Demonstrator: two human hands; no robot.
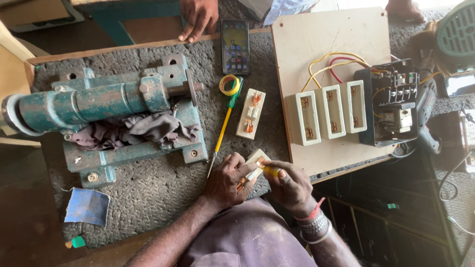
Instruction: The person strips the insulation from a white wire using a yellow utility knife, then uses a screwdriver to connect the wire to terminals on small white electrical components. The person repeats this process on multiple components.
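The left hand (228,179) gripped a small cream fuse holder (256,162) at the table's (148,198) near edge, the right hand (289,184) closed around a yellow-handled screwdriver (271,171) against it. The table wore rough grey matting (a wooden board (316,44) lay alongside), carrying a heavy green vise (109,106) and a phone (235,47).

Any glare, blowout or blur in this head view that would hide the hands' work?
Head view: lighting even and sharp over the left hand and right hand on the small cream fuse piece; wooden board washed out near the top edge; slight wide-angle bending at the corners.
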